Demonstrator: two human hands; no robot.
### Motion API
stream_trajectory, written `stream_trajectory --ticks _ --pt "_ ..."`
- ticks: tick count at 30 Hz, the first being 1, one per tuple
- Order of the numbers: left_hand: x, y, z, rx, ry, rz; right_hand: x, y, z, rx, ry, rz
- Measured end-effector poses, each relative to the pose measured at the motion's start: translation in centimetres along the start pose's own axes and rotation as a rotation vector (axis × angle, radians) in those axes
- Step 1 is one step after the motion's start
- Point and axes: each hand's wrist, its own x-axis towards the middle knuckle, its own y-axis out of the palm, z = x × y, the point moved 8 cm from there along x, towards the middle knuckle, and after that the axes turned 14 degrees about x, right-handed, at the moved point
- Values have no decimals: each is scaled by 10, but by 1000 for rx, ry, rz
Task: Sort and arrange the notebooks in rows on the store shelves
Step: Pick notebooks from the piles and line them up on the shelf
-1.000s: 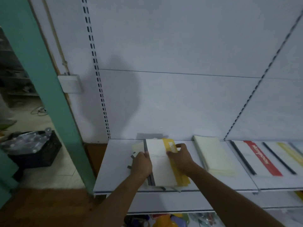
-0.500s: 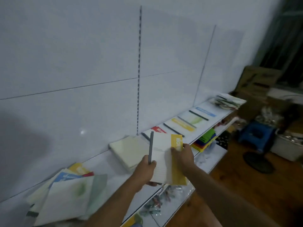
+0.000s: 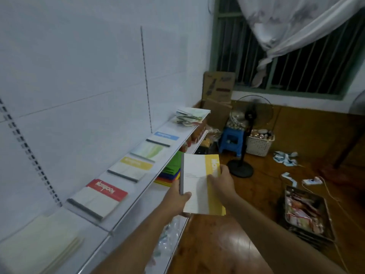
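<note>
A white store shelf (image 3: 136,191) runs along the wall, and everything here is placed against it. At its near left end lies a cream stack of notebooks (image 3: 37,248). Further along the shelf sits a red-banded notebook (image 3: 97,196), then a yellow-banded notebook (image 3: 131,169), a green-streaked notebook (image 3: 149,151) and a blue-banded notebook (image 3: 165,137), each flat and apart from its neighbour, in one row. At the shelf's far end rests a loose heap of notebooks (image 3: 188,115).

In front of the shelf's edge, out over the lower tier, a person holds a white notebook with a yellow band (image 3: 199,184) in both hands, off the shelf and touching none of the row. The left hand (image 3: 177,202) has its grip closed on the grey spine, thumb curled over the cover and fingers beneath. The right hand (image 3: 222,183) lies on the yellow band, fingers bent against the cover and its right edge; how firmly that grip closes cannot be told.

Below the shelf, coloured folders (image 3: 169,173) are stacked on the lower tier. Right of the shelf, on the wooden floor, stand a blue stool (image 3: 232,140), a pedestal fan (image 3: 250,123), a white basket (image 3: 259,142) and a tray of packets (image 3: 305,212).
</note>
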Motion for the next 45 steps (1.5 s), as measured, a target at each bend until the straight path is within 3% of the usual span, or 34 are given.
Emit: stream_trajectory --ticks 12,18,24,34,40,45 --pt "133 90 -60 140 70 69 116 -90 -26 37 84 -173" --pt "218 79 -77 164 94 38 197 -72 -13 36 81 -191" --pt "298 21 -83 169 98 -56 279 -10 21 -25 57 -146" --pt "332 -132 1 175 -166 -419 343 195 42 -103 -24 269" --pt "299 -211 77 228 -421 -640 325 336 29 -156 -78 626" --pt "263 -230 123 204 -600 -738 298 407 15 -260 -164 911"
